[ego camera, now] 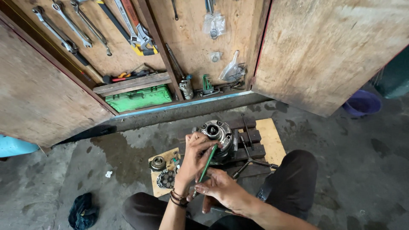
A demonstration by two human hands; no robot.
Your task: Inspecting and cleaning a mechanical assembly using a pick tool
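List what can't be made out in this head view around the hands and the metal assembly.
- Tool tip: the green-handled tool ends behind the left hand.
- Metal assembly: near side covered by that hand; bore detail too small.
- Right hand: palm side hidden.
- Small parts on the board: too small to identify.

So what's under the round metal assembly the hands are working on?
The metal assembly rests on dark wooden slats over a pale board. The left hand hides its near underside.
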